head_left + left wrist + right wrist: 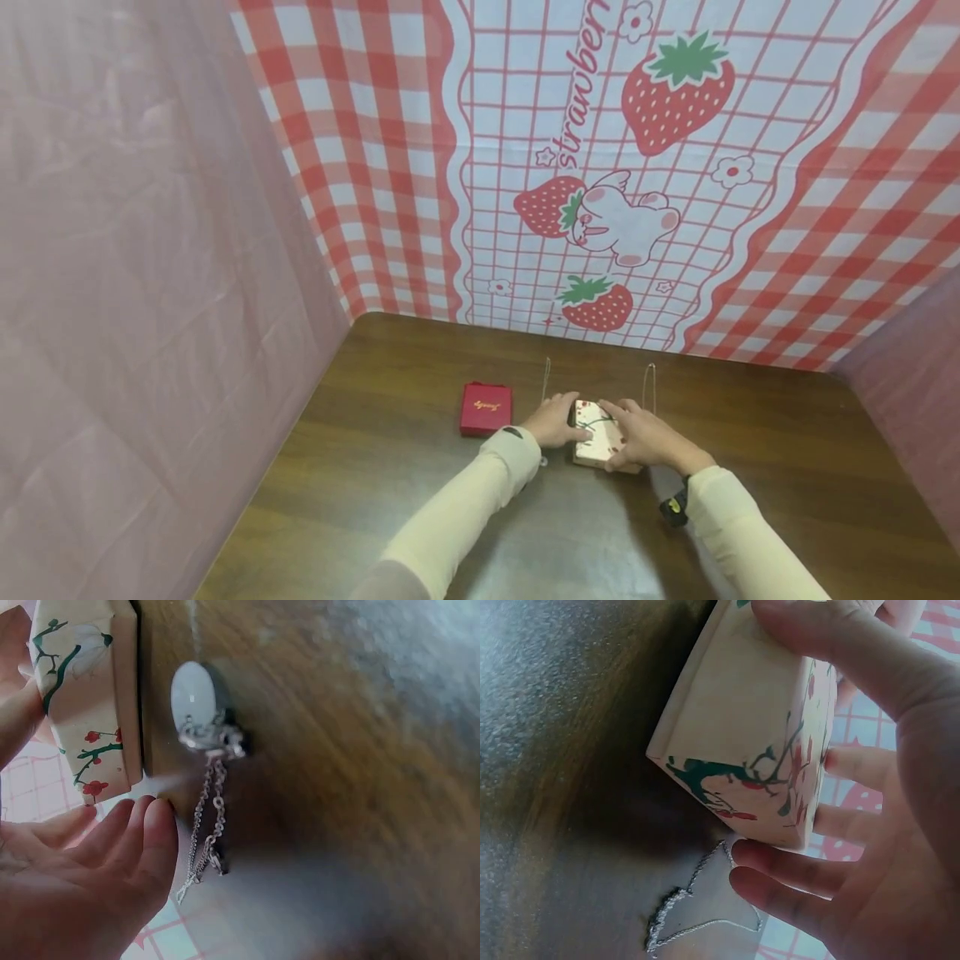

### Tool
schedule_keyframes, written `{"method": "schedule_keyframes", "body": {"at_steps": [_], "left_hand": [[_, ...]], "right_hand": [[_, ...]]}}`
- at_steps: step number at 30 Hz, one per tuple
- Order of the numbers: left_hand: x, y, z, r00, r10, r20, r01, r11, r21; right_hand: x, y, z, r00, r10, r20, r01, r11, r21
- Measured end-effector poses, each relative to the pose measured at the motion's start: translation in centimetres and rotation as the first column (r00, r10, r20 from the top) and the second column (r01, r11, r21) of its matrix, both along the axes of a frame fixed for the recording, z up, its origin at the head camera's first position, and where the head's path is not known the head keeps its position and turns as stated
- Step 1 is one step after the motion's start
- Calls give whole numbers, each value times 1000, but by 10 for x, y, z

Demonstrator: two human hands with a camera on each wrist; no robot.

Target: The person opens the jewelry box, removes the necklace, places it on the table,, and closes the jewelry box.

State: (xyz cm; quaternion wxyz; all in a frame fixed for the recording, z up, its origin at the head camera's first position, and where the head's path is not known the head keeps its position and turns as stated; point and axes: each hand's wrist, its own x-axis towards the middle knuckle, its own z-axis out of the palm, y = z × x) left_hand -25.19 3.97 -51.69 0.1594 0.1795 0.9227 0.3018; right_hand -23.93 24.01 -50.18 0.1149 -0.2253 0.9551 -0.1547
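A cream gift box [596, 442] printed with red flowers and green twigs sits on the table between both hands. My left hand [553, 422] holds its left side, thumb on the box and fingers near the far corner. My right hand [643, 434] grips it from the right, thumb on one side and fingers round the far side. Just beside the box in the left wrist view lies a silver necklace [199, 825] with a white oval pendant [193, 697]. Near my right fingertips, a second silver chain [671, 904] lies in a loop. The box's inside is hidden.
Left of my left hand lies a small red box [486, 408] with gold lettering. A brown wooden table [360, 467] carries everything. Behind it hangs a strawberry-print checked cloth [495, 208], and a pale pink curtain [150, 250] closes the left side.
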Motion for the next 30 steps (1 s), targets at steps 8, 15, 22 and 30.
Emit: {"method": "schedule_keyframes", "body": {"at_steps": [8, 15, 22, 30], "left_hand": [[1, -1, 0, 1000, -13, -26, 14, 1000, 26], [1, 0, 0, 1000, -4, -25, 5, 1000, 28], [0, 1, -1, 1000, 12, -8, -12, 999, 48], [1, 0, -2, 1000, 7, -2, -7, 999, 39]], "right_hand": [[7, 2, -3, 998, -48, 40, 50, 996, -75], [10, 6, -4, 995, -81, 50, 87, 989, -122], [10, 11, -4, 996, -84, 33, 88, 987, -131], [13, 15, -7, 995, -94, -15, 90, 983, -162]]}}
